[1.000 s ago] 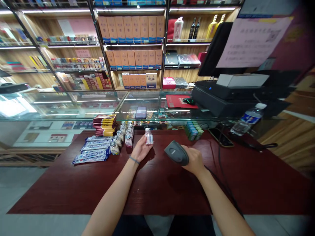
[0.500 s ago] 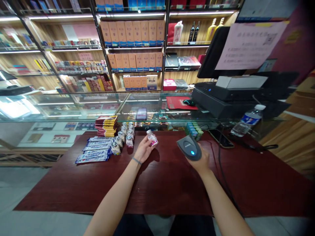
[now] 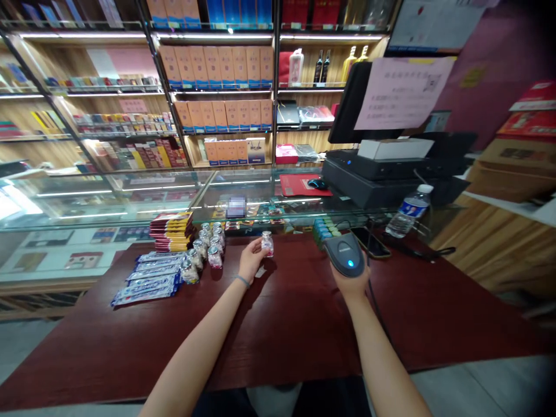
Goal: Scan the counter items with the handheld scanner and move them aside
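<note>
Head view: our left hand [image 3: 251, 260] pinches a small clear bottle [image 3: 267, 243] between thumb and fingers, upright, over the far part of the dark red table [image 3: 282, 324]; we cannot tell whether it touches the top. Our right hand [image 3: 353, 282] is closed around the handle of a grey scanner [image 3: 344, 255], its blue light lit. Bottle and scanner are apart. Left of the bottle stand more small bottles [image 3: 204, 252], with blue packets [image 3: 150, 277] beside them. A phone [image 3: 376, 243] lies just right of the scanner.
</note>
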`<state>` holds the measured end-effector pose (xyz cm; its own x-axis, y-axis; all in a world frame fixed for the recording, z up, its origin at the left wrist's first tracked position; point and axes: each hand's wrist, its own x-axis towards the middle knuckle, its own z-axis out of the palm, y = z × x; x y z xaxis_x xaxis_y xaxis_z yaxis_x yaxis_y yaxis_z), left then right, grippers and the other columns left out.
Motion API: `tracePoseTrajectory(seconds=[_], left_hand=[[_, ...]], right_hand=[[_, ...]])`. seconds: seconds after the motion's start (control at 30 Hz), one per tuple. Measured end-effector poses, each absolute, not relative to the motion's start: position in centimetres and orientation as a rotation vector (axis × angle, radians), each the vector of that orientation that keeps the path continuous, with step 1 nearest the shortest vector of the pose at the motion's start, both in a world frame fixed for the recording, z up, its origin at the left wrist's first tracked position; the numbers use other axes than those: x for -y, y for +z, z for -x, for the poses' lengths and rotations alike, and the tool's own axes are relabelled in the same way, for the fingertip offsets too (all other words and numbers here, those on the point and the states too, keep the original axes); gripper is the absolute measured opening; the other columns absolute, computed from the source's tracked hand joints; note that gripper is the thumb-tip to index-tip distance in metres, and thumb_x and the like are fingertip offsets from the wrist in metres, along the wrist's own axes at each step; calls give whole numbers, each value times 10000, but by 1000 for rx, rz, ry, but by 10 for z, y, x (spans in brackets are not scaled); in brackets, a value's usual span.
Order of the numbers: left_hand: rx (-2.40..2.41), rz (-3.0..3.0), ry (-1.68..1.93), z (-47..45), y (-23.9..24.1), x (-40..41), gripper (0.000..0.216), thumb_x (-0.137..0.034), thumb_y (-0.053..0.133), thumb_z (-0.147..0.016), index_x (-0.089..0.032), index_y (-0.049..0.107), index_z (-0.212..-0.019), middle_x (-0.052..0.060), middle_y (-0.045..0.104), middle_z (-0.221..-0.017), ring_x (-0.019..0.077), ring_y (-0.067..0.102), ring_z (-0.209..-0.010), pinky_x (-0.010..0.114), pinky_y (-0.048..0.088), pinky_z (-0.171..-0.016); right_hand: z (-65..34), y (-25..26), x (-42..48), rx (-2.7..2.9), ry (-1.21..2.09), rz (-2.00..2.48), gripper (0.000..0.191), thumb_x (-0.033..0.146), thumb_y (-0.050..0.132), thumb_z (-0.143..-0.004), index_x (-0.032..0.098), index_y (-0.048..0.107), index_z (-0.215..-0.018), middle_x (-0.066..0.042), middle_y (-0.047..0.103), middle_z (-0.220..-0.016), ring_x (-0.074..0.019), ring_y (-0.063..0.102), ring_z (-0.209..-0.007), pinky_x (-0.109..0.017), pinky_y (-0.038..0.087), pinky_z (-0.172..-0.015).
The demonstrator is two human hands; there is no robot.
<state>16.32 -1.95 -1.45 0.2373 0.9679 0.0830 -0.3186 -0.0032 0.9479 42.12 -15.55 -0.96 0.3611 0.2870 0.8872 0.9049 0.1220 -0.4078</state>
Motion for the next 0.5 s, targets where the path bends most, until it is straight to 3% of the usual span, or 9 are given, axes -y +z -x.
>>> tracePoseTrajectory(seconds=[0.13,0.3,0.5], left_hand=[[-742,-1178,1158,-201,-23,6,518,-269,838,-685,-142,653,-1152,143,730,-1162,263,689,-1095,472,513,-1018],[-766,-1307,1145,-257,-26,-5,383,-136,816,-696,-149,653,-1042,131,742,-1122,239,705,-1073,456,497,-1052],[-745,-1496,1125,-304,-31,-12,324,-45,739,-735,-164,662,-1026,85,747,-1063,210,721,-994,398,541,-978]], right_hand=[[-432,-11,157,1054,-626,1454,428,407,777,-713,169,607,-1026,-39,670,-750,-213,662,-650,-333,552,-623],[-442,-17,157,941,-541,1460,492,428,815,-655,153,625,-1017,-99,713,-825,-242,687,-700,-380,575,-671],[-457,-32,151,723,-376,1387,498,446,836,-607,156,638,-961,-138,727,-894,-297,708,-803,-484,589,-750]])
